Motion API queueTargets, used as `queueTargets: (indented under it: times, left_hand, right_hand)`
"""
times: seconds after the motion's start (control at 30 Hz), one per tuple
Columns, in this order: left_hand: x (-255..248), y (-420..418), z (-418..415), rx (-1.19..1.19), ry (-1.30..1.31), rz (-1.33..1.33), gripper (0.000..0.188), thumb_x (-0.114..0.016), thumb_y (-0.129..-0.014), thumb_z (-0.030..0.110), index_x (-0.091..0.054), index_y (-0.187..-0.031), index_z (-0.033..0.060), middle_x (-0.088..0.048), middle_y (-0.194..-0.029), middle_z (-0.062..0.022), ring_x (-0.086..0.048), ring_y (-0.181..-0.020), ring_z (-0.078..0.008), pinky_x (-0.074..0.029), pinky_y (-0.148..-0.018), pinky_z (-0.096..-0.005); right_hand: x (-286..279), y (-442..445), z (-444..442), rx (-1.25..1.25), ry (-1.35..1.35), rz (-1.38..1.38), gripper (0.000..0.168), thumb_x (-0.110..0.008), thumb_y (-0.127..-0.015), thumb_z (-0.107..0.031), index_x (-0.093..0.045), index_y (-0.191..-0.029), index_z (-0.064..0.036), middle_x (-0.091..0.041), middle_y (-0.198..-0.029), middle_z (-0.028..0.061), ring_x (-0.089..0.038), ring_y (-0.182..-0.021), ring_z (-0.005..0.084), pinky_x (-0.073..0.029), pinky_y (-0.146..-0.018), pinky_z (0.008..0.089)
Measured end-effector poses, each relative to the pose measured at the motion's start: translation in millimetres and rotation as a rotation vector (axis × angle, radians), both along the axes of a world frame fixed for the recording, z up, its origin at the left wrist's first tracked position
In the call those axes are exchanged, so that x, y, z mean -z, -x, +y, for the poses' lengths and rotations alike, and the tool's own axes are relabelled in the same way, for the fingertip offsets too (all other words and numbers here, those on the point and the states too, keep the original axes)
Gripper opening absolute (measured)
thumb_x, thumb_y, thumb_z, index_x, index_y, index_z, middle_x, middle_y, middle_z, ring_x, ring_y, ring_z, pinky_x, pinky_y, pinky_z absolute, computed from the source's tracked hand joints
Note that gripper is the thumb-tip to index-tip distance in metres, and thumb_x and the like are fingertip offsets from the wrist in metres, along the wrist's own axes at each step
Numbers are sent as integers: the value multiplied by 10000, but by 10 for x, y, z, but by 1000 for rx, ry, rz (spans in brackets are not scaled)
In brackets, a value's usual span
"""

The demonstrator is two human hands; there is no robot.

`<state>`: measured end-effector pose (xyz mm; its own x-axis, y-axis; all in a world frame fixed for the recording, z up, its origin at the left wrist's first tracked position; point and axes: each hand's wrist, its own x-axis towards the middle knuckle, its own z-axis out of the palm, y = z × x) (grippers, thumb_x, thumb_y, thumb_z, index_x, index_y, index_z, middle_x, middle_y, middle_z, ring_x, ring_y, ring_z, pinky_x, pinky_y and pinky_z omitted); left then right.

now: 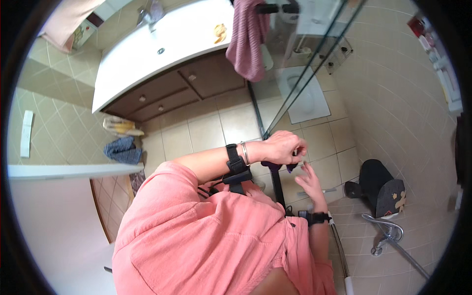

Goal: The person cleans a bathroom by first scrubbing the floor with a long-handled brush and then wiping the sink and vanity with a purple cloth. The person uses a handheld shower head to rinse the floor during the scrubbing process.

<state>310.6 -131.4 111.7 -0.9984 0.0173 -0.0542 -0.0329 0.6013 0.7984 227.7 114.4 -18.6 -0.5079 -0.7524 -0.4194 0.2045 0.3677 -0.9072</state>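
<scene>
My left hand [284, 147], with a metal bangle [245, 152] and a black strap [233, 156] at its wrist, is bent inward with curled fingers. It is shut on a small dark purple thing [272, 166], mostly hidden under the hand; its kind I cannot tell. Just below and to the right, my right hand [309, 181] has its fingers apart and holds nothing visible. Another black strap [318, 218] circles that wrist. Close beyond my left hand stands the edge of a glass shower panel [291, 99].
A white washbasin counter [125, 70] over brown drawers [158, 96] is at upper left. A pink towel [247, 44] hangs beside the glass. At right, a black seat-like object [376, 180] stands near the chrome shower tap [391, 234]. A blue cloth [123, 150] lies at left.
</scene>
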Motion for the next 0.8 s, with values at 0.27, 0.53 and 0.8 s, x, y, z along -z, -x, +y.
queueTargets:
  times: [0.27,0.53,0.8]
  left_hand:
    - [494,-542,23,-83,-259,-9,217,-714,-718,119,-637,-915,72,-657,-838,-106,-634,-786,-301,-494,-706,-374]
    - [1076,-1394,-751,-223,-255,-58,729,-746,-630,52,-422,-1283,77,-355,-1329,-131,-410,-1227,-339,-381,-1031,-366]
    - [1124,-2311,-1913,-297,-312,-77,453,-762,-684,185,-621,-1101,78,-521,-1185,-136,-519,-1115,-319,-425,-961,-373]
  right_hand:
    - [367,-442,-581,-138,93,123,344,-645,-830,-131,-559,-1138,-5,-598,-1070,67,-566,-932,128,-467,-799,273]
    - [-14,-845,-1551,-61,-213,-77,219,-547,-945,-198,-638,-1031,-19,-633,-897,-26,-544,-777,41,-448,-698,208]
    - [-792,-1569,-3098,-414,-121,317,321,-547,-953,-283,-660,-956,17,-627,-755,-16,-515,-667,56,-443,-603,241]
